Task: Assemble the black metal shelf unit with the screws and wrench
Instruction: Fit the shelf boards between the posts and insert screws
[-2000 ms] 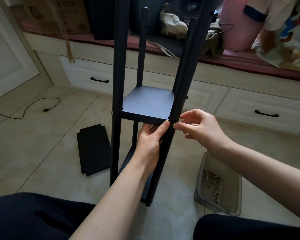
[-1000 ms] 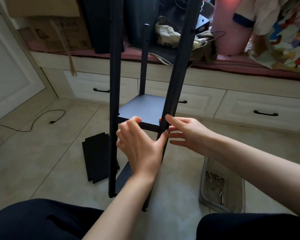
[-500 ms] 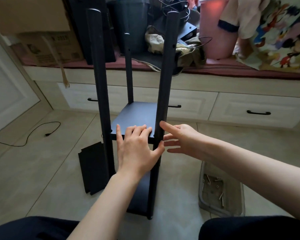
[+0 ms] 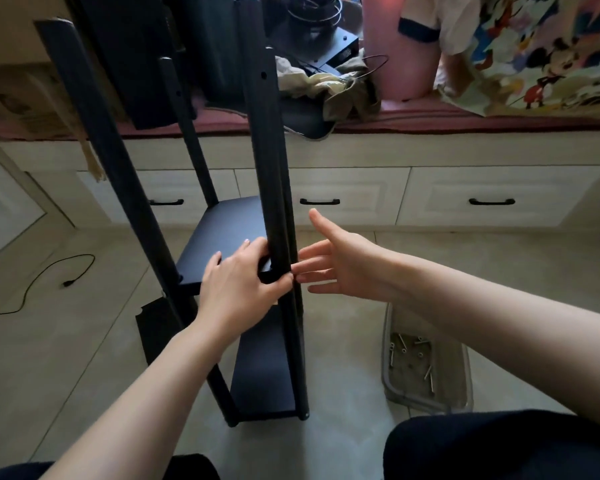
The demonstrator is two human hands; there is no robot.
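The black metal shelf unit stands on the floor in front of me, tilted slightly, its posts rising past the top of the view. A middle shelf and a lower shelf sit between the posts. My left hand rests on the front right corner of the middle shelf, fingers lying on top and thumb against the front right post. My right hand is open with spread fingers just right of that post, fingertips at the post. No wrench is in view.
A clear plastic tray holding several screws lies on the floor to the right. A loose black shelf panel lies on the floor behind the left post. A cable runs at the left. A drawer bench with clutter spans the back.
The view and the shelf unit have shifted, with the unit leaning more. My left hand stays on the middle shelf's front corner. My right hand has opened wider and moved a little right of the post.
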